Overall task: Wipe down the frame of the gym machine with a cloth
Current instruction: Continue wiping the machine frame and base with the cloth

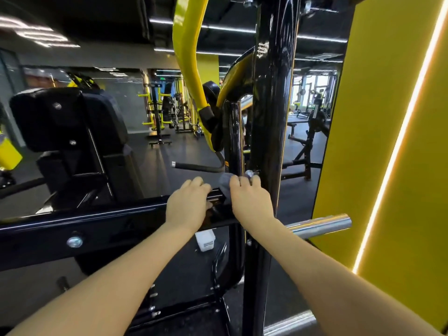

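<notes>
- The right hand (pixel 249 200) curls its fingers round a grey cloth (pixel 226 185), bunched at the far left side of its knuckles, and holds it against the black frame (pixel 269 132) where the upright post meets the horizontal beam (pixel 101 219).
- Most of the cloth is hidden behind the fingers; only a small fold shows, touching the thin inner tube just left of a chrome bolt head (pixel 249 174).
- The left hand (pixel 188 202) curls over the top of the beam just beside the right hand, probably as a brace while reaching into the joint.
- A chrome peg (pixel 322 225) juts right, near the right forearm.
- A white container (pixel 205 240) sits on the floor below the beam.
</notes>
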`<state>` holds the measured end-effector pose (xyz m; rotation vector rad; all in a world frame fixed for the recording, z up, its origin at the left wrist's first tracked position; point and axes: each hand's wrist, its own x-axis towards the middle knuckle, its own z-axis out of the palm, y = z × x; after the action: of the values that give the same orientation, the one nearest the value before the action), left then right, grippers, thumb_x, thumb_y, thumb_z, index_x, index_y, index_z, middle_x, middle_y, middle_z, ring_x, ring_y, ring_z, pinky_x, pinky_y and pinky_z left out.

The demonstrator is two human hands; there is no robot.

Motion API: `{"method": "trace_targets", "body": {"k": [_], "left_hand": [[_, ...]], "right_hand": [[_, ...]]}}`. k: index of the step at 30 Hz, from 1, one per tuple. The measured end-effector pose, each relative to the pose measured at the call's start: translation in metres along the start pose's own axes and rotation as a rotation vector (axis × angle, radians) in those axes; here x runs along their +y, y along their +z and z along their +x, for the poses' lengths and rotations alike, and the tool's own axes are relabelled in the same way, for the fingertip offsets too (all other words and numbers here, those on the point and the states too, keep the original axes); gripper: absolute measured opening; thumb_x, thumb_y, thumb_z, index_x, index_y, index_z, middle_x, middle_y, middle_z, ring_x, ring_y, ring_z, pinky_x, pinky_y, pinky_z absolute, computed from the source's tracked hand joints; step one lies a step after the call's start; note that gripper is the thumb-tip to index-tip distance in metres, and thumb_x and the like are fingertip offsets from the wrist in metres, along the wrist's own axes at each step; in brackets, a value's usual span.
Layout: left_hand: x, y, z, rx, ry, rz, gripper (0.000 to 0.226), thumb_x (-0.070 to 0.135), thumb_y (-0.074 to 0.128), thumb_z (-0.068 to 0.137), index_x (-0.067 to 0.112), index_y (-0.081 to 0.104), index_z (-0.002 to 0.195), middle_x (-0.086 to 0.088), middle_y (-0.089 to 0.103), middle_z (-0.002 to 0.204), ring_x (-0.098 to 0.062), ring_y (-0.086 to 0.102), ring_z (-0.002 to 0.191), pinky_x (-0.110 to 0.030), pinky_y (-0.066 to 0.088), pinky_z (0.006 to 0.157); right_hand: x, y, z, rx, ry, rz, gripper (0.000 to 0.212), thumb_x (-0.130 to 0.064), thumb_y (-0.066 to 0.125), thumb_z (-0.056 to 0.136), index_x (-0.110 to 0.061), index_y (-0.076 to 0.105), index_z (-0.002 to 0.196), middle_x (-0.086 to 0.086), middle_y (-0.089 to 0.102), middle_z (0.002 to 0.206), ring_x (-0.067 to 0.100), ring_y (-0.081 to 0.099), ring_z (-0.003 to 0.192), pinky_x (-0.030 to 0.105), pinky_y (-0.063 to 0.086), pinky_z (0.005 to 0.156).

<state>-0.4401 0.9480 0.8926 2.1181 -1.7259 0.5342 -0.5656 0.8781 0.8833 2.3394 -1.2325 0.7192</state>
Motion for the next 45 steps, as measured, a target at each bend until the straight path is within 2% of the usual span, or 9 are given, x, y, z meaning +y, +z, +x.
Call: {"method": "trace_targets", "body": {"k": [2,5,11,17,22,27,32,39,45], "left_hand": [[0.002,0.000,-0.002,0.006,0.011,0.022,0.032,0.031,0.056,0.093,0.023,0.055,0.124,0.004,0.050,0.116,-0.015,0.047,0.109,-0.030,0.042,0.077],[0.000,-0.001,0.000,0.008,-0.003,-0.001,0.032,0.031,0.057,0.093,0.022,0.057,0.123,0.004,0.050,0.115,-0.014,0.047,0.108,-0.030,0.043,0.074],[0.001,0.000,-0.004,0.021,-0.004,0.031,0.032,0.032,0.057,0.093,0.023,0.056,0.124,0.004,0.050,0.115,-0.013,0.047,0.107,-0.027,0.039,0.066],[-0.002,0.004,-0.001,0.026,0.003,0.055,0.032,0.034,0.057,0.092,0.023,0.057,0.123,0.004,0.050,0.115,-0.014,0.047,0.108,-0.029,0.037,0.063],[-0.006,0.002,-0.002,0.021,0.067,0.089,0.030,0.036,0.054,0.093,0.024,0.057,0.121,0.006,0.050,0.115,-0.013,0.048,0.108,-0.027,0.035,0.063],[-0.012,-0.003,0.005,0.009,0.153,0.092,0.031,0.040,0.057,0.092,0.024,0.057,0.119,0.005,0.051,0.114,-0.015,0.049,0.109,-0.028,0.036,0.061],[-0.026,-0.006,0.013,-0.032,0.292,0.060,0.028,0.039,0.057,0.091,0.021,0.058,0.112,0.002,0.050,0.112,-0.018,0.050,0.106,-0.031,0.034,0.061],[-0.037,-0.008,0.016,-0.027,0.409,0.041,0.028,0.036,0.055,0.093,0.015,0.056,0.113,-0.002,0.050,0.114,-0.020,0.050,0.108,-0.031,0.033,0.060],[-0.037,-0.012,0.015,-0.021,0.425,0.028,0.027,0.035,0.055,0.094,0.015,0.057,0.113,-0.002,0.050,0.114,-0.020,0.051,0.106,-0.030,0.036,0.061]], "right_hand": [[0.009,0.011,-0.015,0.105,-0.001,0.010,0.046,-0.005,0.076,0.065,-0.001,0.064,0.109,0.015,0.067,0.098,0.034,0.062,0.083,0.033,0.052,0.054],[0.015,0.023,-0.032,0.108,0.019,0.127,0.057,0.002,0.079,0.058,-0.001,0.065,0.113,0.015,0.066,0.111,0.032,0.061,0.079,0.032,0.052,0.048],[0.017,0.004,-0.030,0.021,0.116,0.310,0.035,-0.016,0.049,0.095,-0.008,0.048,0.129,0.011,0.055,0.119,0.031,0.057,0.103,0.036,0.047,0.075],[0.014,0.001,-0.017,0.116,0.127,0.220,0.036,-0.013,0.045,0.094,-0.018,0.046,0.130,0.013,0.052,0.092,0.038,0.062,0.074,0.034,0.034,0.052],[0.016,0.020,-0.052,-0.064,0.293,0.251,0.030,-0.020,0.040,0.098,-0.024,0.043,0.128,0.007,0.054,0.096,0.038,0.061,0.082,0.040,0.046,0.066],[0.014,0.000,-0.015,0.085,0.343,0.229,0.031,-0.024,0.038,0.099,-0.029,0.051,0.127,0.008,0.057,0.101,0.039,0.060,0.087,0.037,0.043,0.066],[-0.009,-0.002,-0.019,-0.144,0.413,0.042,0.044,-0.023,0.040,0.099,-0.032,0.036,0.142,0.009,0.045,0.117,0.034,0.058,0.096,0.035,0.037,0.066],[-0.026,-0.022,-0.028,-0.314,0.615,0.031,0.034,-0.016,0.046,0.093,-0.022,0.055,0.125,0.010,0.058,0.116,0.033,0.059,0.101,0.035,0.043,0.074],[-0.030,-0.030,-0.003,0.106,0.689,0.158,0.029,-0.018,0.040,0.100,-0.022,0.045,0.129,0.008,0.055,0.110,0.027,0.059,0.090,0.031,0.043,0.068]]}}
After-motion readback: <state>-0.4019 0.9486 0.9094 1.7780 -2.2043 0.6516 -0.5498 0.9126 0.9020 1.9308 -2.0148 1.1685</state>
